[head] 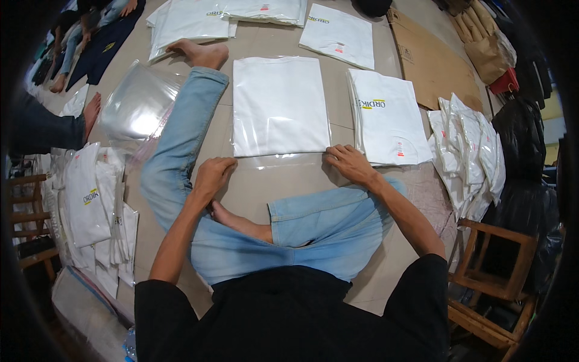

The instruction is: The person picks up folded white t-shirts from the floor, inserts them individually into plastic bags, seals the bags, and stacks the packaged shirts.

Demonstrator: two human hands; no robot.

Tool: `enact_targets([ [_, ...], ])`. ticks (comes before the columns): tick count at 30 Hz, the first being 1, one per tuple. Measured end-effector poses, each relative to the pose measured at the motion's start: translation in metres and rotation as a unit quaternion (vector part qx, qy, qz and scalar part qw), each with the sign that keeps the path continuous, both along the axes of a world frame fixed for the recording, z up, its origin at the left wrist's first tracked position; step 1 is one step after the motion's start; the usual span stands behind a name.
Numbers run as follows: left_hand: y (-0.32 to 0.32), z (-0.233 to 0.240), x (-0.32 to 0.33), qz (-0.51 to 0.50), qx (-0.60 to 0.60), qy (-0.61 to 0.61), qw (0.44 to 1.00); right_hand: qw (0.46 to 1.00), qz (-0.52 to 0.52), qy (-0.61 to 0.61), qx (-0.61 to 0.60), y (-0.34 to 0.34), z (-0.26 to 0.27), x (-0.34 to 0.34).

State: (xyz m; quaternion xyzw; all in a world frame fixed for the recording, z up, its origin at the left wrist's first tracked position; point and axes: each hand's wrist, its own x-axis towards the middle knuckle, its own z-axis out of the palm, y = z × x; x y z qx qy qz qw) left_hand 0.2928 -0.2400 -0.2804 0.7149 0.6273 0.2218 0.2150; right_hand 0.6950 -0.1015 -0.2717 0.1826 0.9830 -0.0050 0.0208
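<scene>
A folded white T-shirt in a clear plastic bag (pixel 280 106) lies flat on the tiled floor before me. My left hand (pixel 216 174) is at the bag's near left corner, fingers bent and bunched on its edge. My right hand (pixel 347 160) rests at the near right corner, fingers curled; whether it pinches the film is unclear. Right of the bag lies a stack of folded white T-shirts (pixel 391 120) with printed fronts. A pile of empty clear plastic bags (pixel 135 106) lies beyond my left knee, partly behind my raised leg.
Bagged white shirts lie in piles at left (pixel 88 203), right (pixel 470 149) and far side (pixel 194 27). Another folded shirt (pixel 339 34) lies beyond. Flattened cardboard (pixel 434 59) is at far right, a wooden stool (pixel 497 262) near right. A person's foot (pixel 92 115) is at left.
</scene>
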Motion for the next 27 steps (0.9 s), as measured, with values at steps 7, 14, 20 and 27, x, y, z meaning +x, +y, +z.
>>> enact_targets([
  [7,0.008,0.001,-0.011,-0.158,0.177,0.118,0.964,0.998,-0.021,0.064,-0.004,-0.006,-0.009,-0.001],
  [14,0.005,-0.011,-0.011,-0.057,0.096,-0.028,0.993,0.978,-0.115,0.132,-0.114,-0.006,-0.011,-0.001],
  [20,0.004,-0.012,-0.006,0.131,-0.007,-0.197,0.972,0.866,-0.311,0.227,-0.319,-0.005,-0.014,-0.007],
  [27,0.010,-0.022,0.012,0.210,-0.004,-0.120,0.970,0.847,-0.390,0.232,-0.276,-0.009,-0.033,-0.021],
])
